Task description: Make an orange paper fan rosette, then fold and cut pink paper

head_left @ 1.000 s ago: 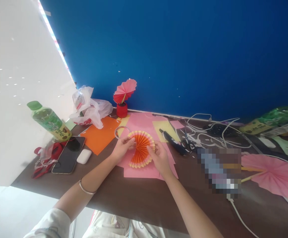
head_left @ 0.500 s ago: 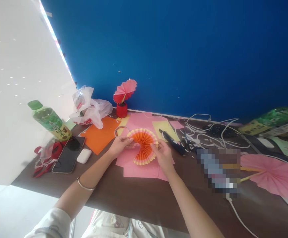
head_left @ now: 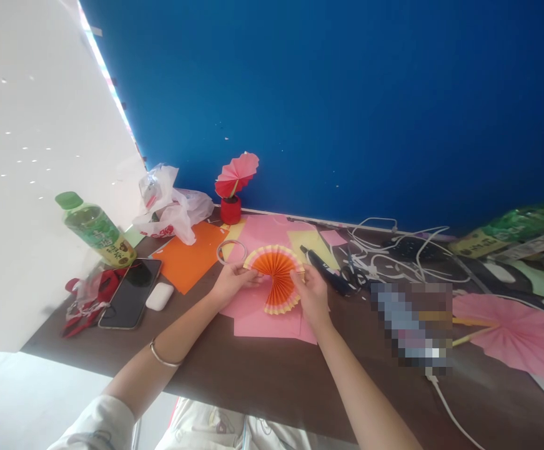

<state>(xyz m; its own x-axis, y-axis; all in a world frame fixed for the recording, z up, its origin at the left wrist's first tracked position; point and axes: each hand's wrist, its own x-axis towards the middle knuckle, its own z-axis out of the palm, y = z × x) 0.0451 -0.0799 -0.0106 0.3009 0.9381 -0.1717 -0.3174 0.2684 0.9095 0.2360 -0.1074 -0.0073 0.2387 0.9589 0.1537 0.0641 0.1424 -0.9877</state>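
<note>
Between my hands is a pleated paper fan, orange in the middle with a pink band and a yellow rim. It is spread into a rounded shape with a gap at its lower left. My left hand pinches the fan's left end, and my right hand grips its right edge with the thumb on top. Below the fan lie pink paper sheets. A roll of tape sits just beyond my left hand. A black stapler and black-handled scissors are to the right of my right hand.
Orange paper, a phone, a white earbud case and a green bottle are on the left of the table. A plastic bag and paper flower stand behind. White cables and a pink fan lie right.
The fan has shifted slightly to the right and turned, so its gap now faces more downward. Both hands keep their hold and have moved slightly to the right.
</note>
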